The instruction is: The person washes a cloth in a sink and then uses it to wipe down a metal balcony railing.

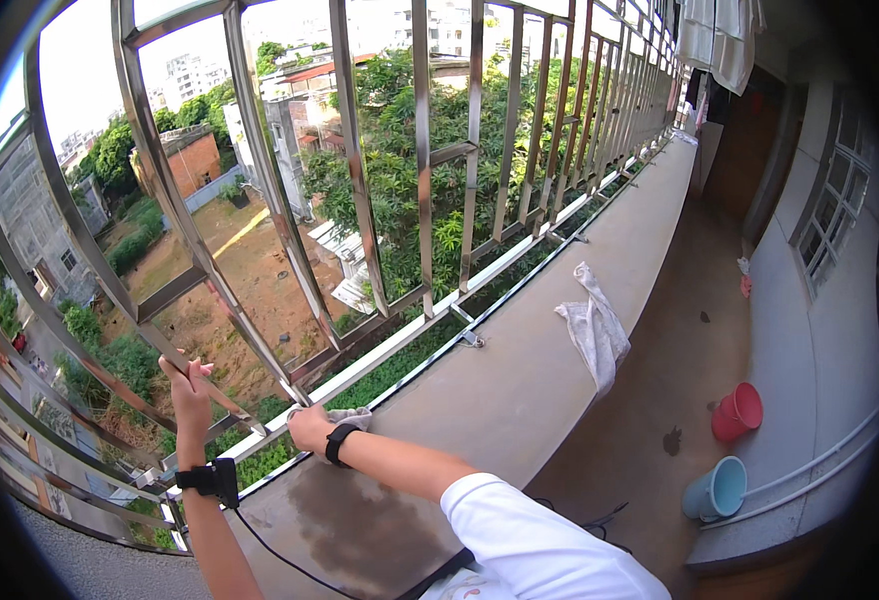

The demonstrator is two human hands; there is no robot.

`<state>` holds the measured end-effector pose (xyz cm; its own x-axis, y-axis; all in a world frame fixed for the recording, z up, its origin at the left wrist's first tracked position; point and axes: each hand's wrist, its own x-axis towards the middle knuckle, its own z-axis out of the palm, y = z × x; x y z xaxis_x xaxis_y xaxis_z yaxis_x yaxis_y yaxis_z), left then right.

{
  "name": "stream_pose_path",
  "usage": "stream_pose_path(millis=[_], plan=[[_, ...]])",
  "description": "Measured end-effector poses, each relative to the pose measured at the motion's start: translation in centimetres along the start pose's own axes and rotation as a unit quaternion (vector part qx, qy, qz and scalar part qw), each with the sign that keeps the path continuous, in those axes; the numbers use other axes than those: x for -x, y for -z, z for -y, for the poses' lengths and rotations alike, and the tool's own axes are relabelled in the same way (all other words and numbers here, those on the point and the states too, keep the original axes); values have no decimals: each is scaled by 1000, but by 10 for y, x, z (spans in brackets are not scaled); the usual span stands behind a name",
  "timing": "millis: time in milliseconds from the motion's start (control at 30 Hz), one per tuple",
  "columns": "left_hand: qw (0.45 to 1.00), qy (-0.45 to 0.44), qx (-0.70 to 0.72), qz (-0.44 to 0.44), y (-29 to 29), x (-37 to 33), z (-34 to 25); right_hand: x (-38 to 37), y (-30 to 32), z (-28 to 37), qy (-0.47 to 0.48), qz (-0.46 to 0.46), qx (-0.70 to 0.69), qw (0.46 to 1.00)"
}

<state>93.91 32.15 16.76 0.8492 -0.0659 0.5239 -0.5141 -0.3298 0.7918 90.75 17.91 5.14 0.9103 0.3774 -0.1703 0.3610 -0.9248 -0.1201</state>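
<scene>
Landmark: the ledge [505, 385], a smooth grey slab with a long, straight-sided form.

At the ledge's near end, beyond its outer edge, my left hand [192, 395] is raised at a metal bar [150, 332]. Its fingers are curled; I cannot tell whether they close around the bar. The wrist unit [222, 482] trails a thin black cable [278, 548] over the ledge; a long reach could snag it. The bar is polished, square-edged and slick, so a damp palm could slip.

My right hand, [310, 430] apart from the left, is clamped on a grey cloth [350, 418] at the ledge's outer edge, beside the white rail [400, 338]. A loosened grip could drop the soft, bunched fabric through the gap there.

On the ledge's near end, a dark, irregular patch [370, 525] appears wet; a forearm leaning there could slide.

Farther along, a pale, creased cloth [598, 335] overhangs the ledge's inner edge; a brush from my sleeve could pull it down.
</scene>
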Motion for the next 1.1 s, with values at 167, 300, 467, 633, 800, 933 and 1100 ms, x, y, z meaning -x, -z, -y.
stream_pose_path(millis=[167,300,467,633,800,933,1100], plan=[[1000,-5,-3,-15,-15,-1,-1,-12,-10,8,15,-53,-1,998],[999,-32,-7,-17,-14,0,0,-10,-7,8,37,-42,13,998],[1000,-9,-19,-17,1,2,-2,-1,0,-3,9,-33,20,999],[1000,5,-17,-12,-7,-1,1,2,-8,-3,-6,36,77,996],[1000,-3,-16,-24,-11,1,2,3,1,-7,-25,43,51,997],[999,0,-13,-32,-10,3,-8,-8,-3,7,-35,-19,69,997],[1000,0,-9,-29,-11,4,-4,-25,-5,6,-68,-59,-2,996]])
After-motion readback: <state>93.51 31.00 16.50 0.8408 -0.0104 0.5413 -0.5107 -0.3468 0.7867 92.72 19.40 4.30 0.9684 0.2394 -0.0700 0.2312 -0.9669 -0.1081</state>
